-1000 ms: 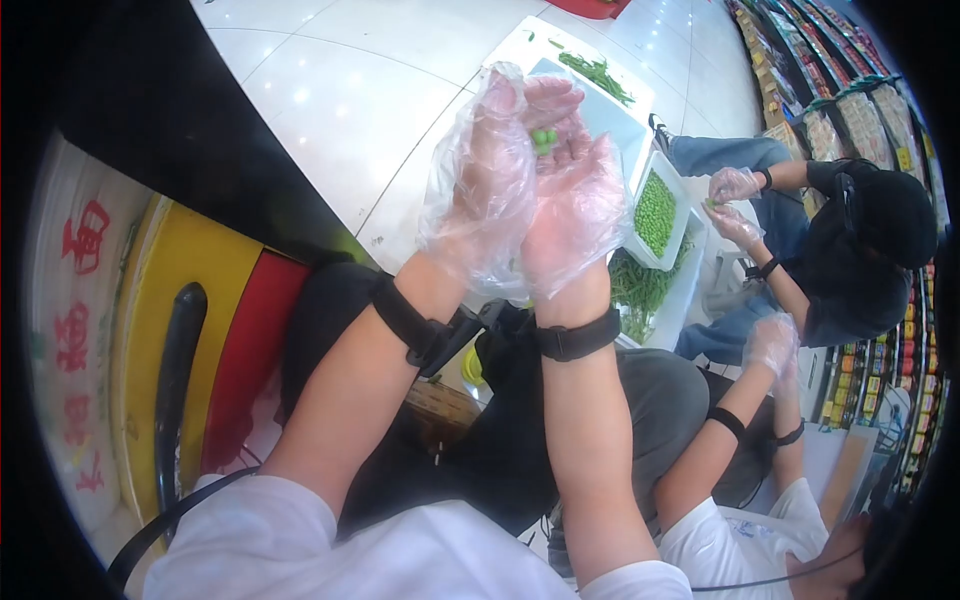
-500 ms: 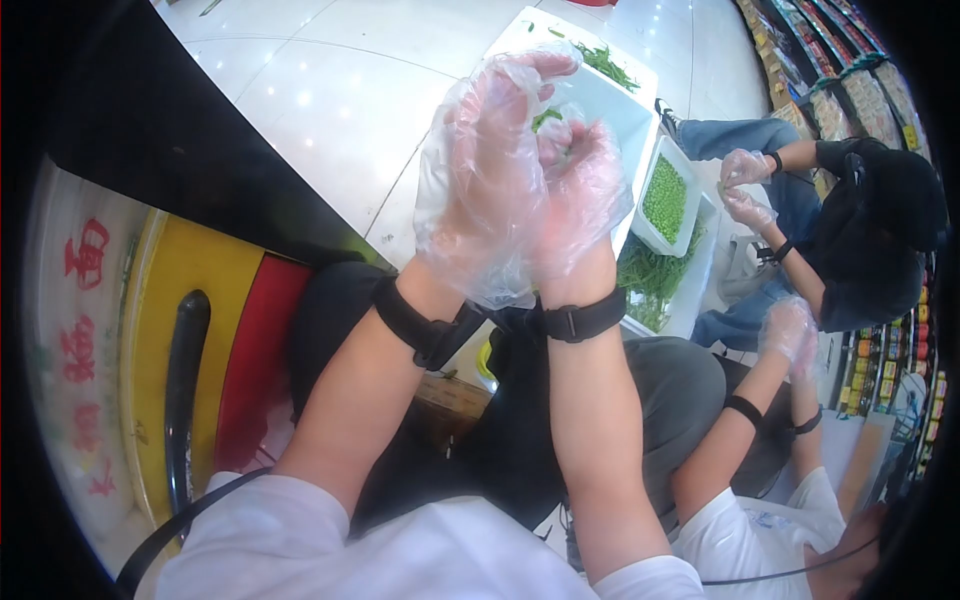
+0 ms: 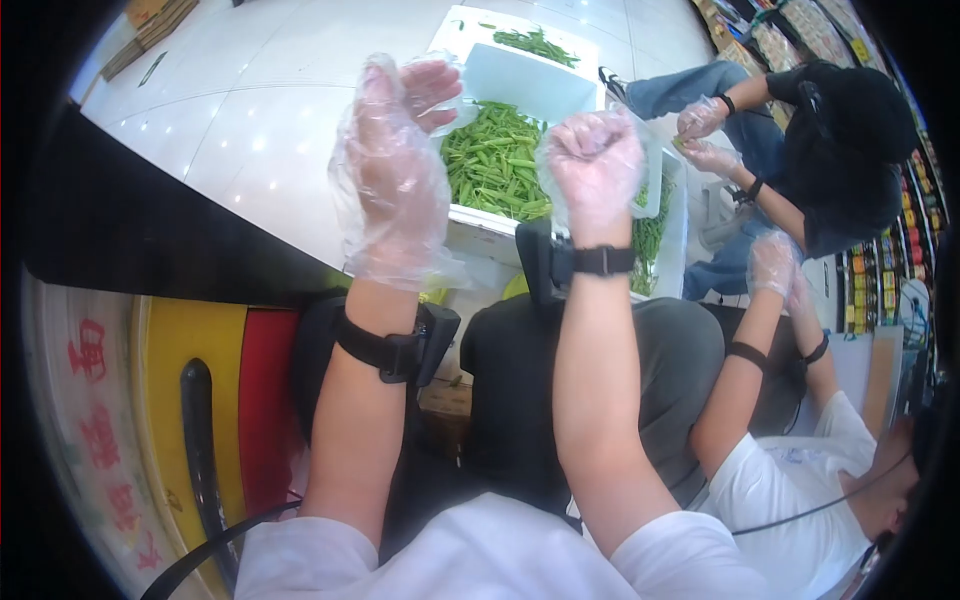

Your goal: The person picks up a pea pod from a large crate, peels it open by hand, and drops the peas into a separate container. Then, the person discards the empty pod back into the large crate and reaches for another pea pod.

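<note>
My left hand (image 3: pixel 400 165), in a clear plastic glove, is raised over the near left side of a white foam box (image 3: pixel 530 80). Its fingers are stretched and apart, with nothing seen in them. Green pea pods (image 3: pixel 497 165) fill the bottom of the box, between my two hands. My right hand (image 3: pixel 597 165), gloved the same way, is curled into a fist above the box's right side. Whatever that fist may hold is hidden by the fingers. Black straps with small dark devices sit on both my wrists.
Loose pods (image 3: pixel 540 47) lie on a white surface behind the box. Right of it, a second white box (image 3: pixel 672 250) holds green pods or stalks. Two co-workers sit at the right, one with gloved hands (image 3: pixel 705 135) raised. A black panel (image 3: pixel 150 215) runs along the left.
My hands were together around a bit of green pod; now they are apart, the left opened and the right closed. The view has shifted, and the pods in the box show.
</note>
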Tool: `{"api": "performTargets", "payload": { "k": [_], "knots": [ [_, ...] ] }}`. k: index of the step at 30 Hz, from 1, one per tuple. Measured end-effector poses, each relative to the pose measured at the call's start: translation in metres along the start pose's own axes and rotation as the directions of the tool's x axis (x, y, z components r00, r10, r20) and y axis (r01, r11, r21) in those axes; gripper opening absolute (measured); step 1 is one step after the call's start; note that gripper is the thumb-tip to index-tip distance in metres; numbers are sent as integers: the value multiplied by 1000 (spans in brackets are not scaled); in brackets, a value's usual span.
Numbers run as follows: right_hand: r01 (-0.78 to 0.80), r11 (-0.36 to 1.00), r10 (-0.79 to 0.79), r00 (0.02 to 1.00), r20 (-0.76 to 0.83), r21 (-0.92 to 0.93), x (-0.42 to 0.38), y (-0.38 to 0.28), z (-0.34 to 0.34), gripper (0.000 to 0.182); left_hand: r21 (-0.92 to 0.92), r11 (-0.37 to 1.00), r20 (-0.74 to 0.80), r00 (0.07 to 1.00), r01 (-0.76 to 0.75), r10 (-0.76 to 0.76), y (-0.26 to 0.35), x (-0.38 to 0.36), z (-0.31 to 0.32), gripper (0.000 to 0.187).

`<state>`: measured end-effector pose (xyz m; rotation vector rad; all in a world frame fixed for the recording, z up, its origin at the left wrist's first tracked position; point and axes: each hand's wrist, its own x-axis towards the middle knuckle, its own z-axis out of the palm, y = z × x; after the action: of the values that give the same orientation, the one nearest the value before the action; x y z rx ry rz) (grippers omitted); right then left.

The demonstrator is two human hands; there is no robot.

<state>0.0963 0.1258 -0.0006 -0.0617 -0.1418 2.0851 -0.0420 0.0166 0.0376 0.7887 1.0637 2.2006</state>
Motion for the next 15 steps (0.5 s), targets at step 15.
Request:
{"api": "performTargets", "payload": {
  "k": [15],
  "knots": [
    [-24, 933, -214, 767, -605, -360, 18, -39, -170, 27, -52, 981, 31, 982, 189, -188, 11, 7, -13, 53]
  ]
}}
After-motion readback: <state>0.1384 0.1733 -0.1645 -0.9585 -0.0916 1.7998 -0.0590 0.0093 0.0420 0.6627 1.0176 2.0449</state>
